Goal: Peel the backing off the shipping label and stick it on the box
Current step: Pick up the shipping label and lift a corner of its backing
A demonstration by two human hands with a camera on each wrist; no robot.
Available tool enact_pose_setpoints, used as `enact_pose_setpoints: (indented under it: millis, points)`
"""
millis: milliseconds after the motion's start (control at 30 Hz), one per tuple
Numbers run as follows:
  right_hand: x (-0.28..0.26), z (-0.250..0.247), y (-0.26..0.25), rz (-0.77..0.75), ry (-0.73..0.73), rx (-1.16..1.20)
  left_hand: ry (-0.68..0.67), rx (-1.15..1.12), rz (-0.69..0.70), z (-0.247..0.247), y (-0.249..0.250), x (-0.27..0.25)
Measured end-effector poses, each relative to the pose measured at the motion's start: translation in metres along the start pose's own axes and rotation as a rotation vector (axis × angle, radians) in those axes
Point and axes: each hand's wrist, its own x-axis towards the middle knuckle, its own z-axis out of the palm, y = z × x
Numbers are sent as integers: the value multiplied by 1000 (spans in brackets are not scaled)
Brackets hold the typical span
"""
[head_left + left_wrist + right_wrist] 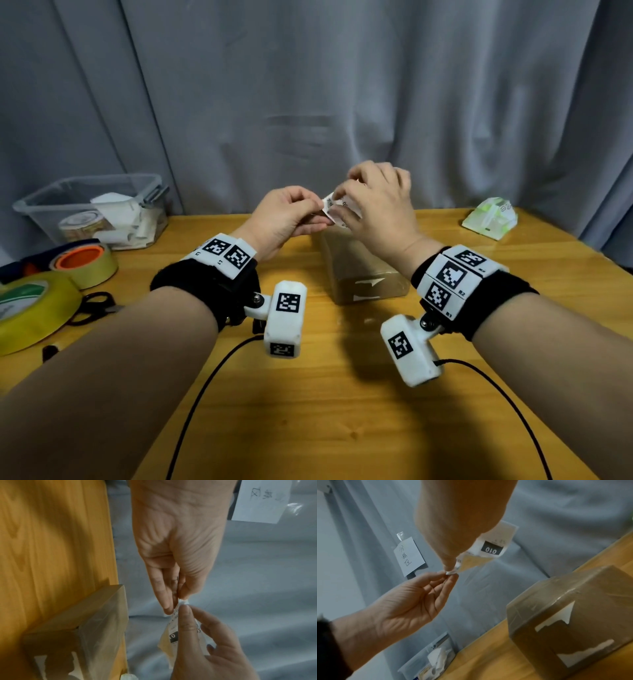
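Note:
A small white shipping label [329, 202] with a black "010" patch [491, 548] is held in the air above the far end of the box. My left hand [317, 209] pinches one corner of it [183, 601] between thumb and fingers. My right hand [342, 202] holds the rest of the label, its thumb [185, 616] lying along the printed face. A yellowish backing [469, 562] shows at the folded corner. The brown cardboard box [366, 274], wrapped in clear tape with torn white label scraps [556, 620] on its near face, stands on the wooden table [342, 411].
A clear plastic bin [37, 209] with paper scraps stands at the back left. Two tape rolls [85, 263] and black scissors [96, 305] lie on the left edge. A green-white packet [489, 219] sits at the back right. A grey curtain [308, 85] hangs behind.

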Motion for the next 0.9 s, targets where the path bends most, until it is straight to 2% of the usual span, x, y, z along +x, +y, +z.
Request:
enact_pose_setpoints:
  millis: [67,167,300,500,900]
  points:
    - [0,0,-3,17,-32,63,-18,-38,13,2,-3,-1]
    - [-1,-1,-5,172,-153,428,-36,-54,38,6,-6,-3]
    - [-5,1,-3,281,-148,706,-62,-50,52,10,-8,-3]
    - [-6,3,6,292,-174,812,-83,-43,43,14,-8,-3]
    - [-5,7,12,269,-203,814,-69,-24,52,13,-12,-2]
